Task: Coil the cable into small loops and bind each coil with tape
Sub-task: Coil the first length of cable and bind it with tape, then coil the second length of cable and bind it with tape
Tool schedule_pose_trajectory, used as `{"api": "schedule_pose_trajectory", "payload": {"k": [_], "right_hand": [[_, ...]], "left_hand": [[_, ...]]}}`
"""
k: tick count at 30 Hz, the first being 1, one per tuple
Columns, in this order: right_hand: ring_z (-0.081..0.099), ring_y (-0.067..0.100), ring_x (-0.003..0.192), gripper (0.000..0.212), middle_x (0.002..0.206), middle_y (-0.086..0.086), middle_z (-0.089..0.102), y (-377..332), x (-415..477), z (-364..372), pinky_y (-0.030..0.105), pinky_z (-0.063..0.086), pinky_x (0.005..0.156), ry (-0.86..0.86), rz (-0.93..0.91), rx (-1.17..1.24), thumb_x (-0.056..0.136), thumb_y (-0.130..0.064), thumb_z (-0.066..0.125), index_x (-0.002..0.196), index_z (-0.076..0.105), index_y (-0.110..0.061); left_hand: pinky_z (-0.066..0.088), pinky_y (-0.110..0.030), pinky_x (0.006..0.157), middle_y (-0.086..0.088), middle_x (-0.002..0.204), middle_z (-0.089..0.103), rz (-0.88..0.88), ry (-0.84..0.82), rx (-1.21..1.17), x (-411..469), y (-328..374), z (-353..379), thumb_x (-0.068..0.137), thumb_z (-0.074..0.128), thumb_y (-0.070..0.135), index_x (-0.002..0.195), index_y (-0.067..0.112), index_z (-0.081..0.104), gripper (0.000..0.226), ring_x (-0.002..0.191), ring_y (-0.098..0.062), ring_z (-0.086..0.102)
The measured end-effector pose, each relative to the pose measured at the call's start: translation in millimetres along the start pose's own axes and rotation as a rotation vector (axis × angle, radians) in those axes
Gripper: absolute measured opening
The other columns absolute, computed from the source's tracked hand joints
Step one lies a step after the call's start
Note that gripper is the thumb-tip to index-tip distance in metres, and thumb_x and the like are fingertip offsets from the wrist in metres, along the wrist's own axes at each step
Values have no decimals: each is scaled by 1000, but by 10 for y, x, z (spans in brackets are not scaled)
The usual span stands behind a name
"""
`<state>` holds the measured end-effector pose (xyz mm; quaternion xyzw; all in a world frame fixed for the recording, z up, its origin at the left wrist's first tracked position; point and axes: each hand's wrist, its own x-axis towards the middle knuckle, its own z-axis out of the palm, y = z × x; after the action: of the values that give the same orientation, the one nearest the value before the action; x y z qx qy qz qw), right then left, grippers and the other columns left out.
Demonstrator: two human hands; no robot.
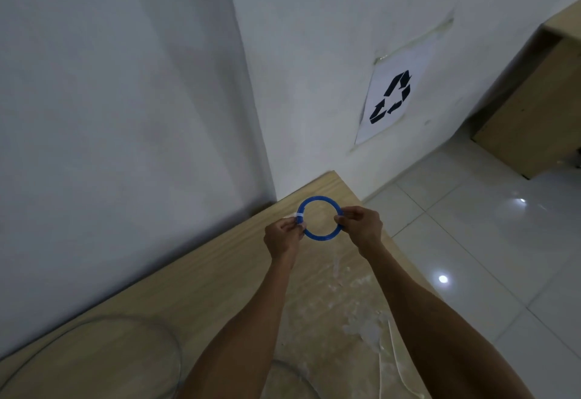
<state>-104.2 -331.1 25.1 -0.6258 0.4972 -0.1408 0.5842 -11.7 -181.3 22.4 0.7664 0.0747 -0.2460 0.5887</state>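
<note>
Two hands hold the blue coil (318,198) up above the table (201,276); the left hand (283,236) pinches the white tape (299,217) at its left edge; the right hand (361,225) pinches the opposite side; I would press the tape snug all round while the right steadies the loops.

Black recycling symbol on white paper sheet (396,97) taped to wall (308,53).

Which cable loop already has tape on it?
The small blue coil, pinched by both hands: white tape wraps its left side. The big pale loop on the table shows none.
</note>
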Motion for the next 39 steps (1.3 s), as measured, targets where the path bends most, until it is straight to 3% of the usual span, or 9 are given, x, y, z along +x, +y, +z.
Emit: {"api": "schedule_pose_trajectory", "payload": {"k": [2, 7, 13, 18, 20, 23, 27, 32, 39], "right_hand": [[74, 19, 80, 23, 93, 7, 77, 64, 136, 27, 33, 62, 80, 33, -36, -96, 81, -8, 84, 102, 77, -7], [64, 6, 77, 23, 103, 2, 77, 144, 427, 136, 15, 50, 69, 87, -111, -278, 85, -10, 80, 108, 78, -12], [71, 16, 87, 20, 104, 8, 78, 207, 617, 282, 32, 61, 86, 153, -229, -348, 90, -7, 72, 109, 78, -8], [69, 23, 93, 25, 103, 5, 77, 317, 625, 361, 40, 60, 78, 233, -258, -467, 90, -12, 63, 110, 78, -17], [67, 27, 98, 25, 105, 7, 76, 351, 621, 365, 42, 59, 76, 226, -316, -513, 91, -13, 64, 112, 77, -15], [62, 29, 111, 27, 115, 6, 71, 449, 592, 359, 41, 57, 79, 170, -406, -685, 95, -21, 62, 121, 70, -16], [41, 30, 141, 52, 152, 12, 48, 643, 446, 338, 46, 41, 112, 105, -411, -745, 106, -35, 47, 151, 42, -10], [0, 23, 158, 73, 170, 11, 4, 1010, 79, 311, 44, 4, 128, 52, -402, -882, 107, -53, 19, 162, 4, -8], [-18, 23, 156, 72, 169, 8, -17, 1227, -529, 446, 51, -5, 127, 15, -351, -984, 103, -57, 11, 162, -4, -19]], "left_hand": [[65, -35, 78, -8, 97, 79, 76, 27, 95, 62, -64, 122, 80, 85, 4, 110, 3, 77, 30, 84, -16, 76], [45, -2, 60, -9, 99, 79, 184, 72, 269, 183, -108, 335, 84, 82, 8, 109, 2, 77, 27, 81, -7, 68], [43, -15, 56, -3, 87, 79, 215, 134, 418, 322, -208, 403, 84, 84, 27, 97, 11, 79, 21, 74, -12, 69], [41, -24, 53, 5, 80, 66, 377, 187, 604, 399, -353, 336, 77, 87, 42, 85, 20, 65, 32, 70, -13, 61], [49, -26, 59, 0, 99, 66, 452, 223, 741, 420, -429, 297, 77, 85, 47, 101, 18, 65, 43, 87, -16, 61], [52, -40, 92, -11, 132, 59, 567, 206, 803, 431, -599, 212, 90, 71, 50, 129, 14, 56, 54, 120, -27, 56], [34, -53, 120, -20, 163, 33, 603, 105, 1020, 446, -881, 58, 102, 33, 55, 159, 10, 31, 72, 150, -37, 34], [19, -55, 125, -17, 170, 17, 607, 10, 1157, 346, -1036, -210, 103, 18, 59, 164, 18, 19, 73, 157, -34, 19], [3, -51, 128, -6, 173, -4, 632, -175, 1243, 160, -1191, -758, 105, 19, 58, 164, 32, 3, 66, 159, -25, -3]]}}
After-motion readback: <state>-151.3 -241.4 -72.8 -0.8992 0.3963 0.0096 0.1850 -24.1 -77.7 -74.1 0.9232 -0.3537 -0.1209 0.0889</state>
